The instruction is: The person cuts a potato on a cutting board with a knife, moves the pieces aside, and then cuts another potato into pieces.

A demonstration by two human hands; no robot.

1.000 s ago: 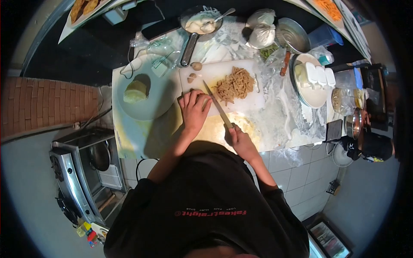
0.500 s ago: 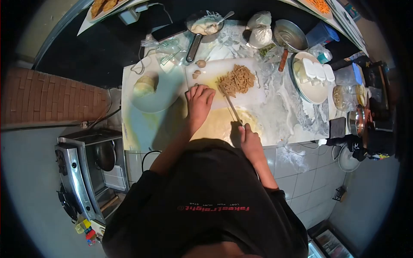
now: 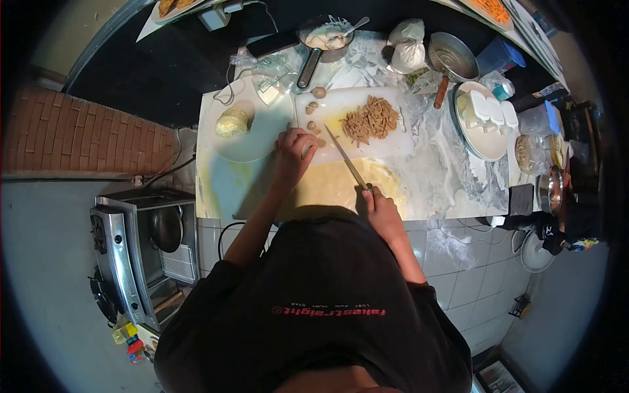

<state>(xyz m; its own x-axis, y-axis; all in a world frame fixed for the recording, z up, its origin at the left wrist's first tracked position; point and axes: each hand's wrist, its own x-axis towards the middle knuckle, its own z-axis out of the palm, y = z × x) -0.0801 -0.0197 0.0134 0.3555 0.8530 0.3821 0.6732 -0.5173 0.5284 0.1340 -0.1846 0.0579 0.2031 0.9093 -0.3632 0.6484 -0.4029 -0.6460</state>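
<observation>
A white cutting board [image 3: 386, 145] lies on the counter with a pile of brown cut strips [image 3: 371, 121] on it and a few small brown pieces [image 3: 312, 108] at its left end. My left hand [image 3: 293, 152] rests curled on the board's near left part; whether it holds a piece under the fingers is hidden. My right hand [image 3: 378, 204] grips the handle of a long knife [image 3: 346, 162], whose blade points up-left across the board between my left hand and the pile.
A pale plate [image 3: 259, 141] with a light lump [image 3: 232, 122] sits left of the board. Behind are a saucepan with a spoon [image 3: 325, 38], tied white bags [image 3: 407, 44] and a metal bowl [image 3: 454, 59]. A plate of white blocks [image 3: 483, 114] is on the right. A stove [image 3: 134, 255] stands lower left.
The knife tip has drawn back from the pile of strips toward my left hand. My left hand has stayed on the board's near left. The view has shifted, so everything sits a little further right.
</observation>
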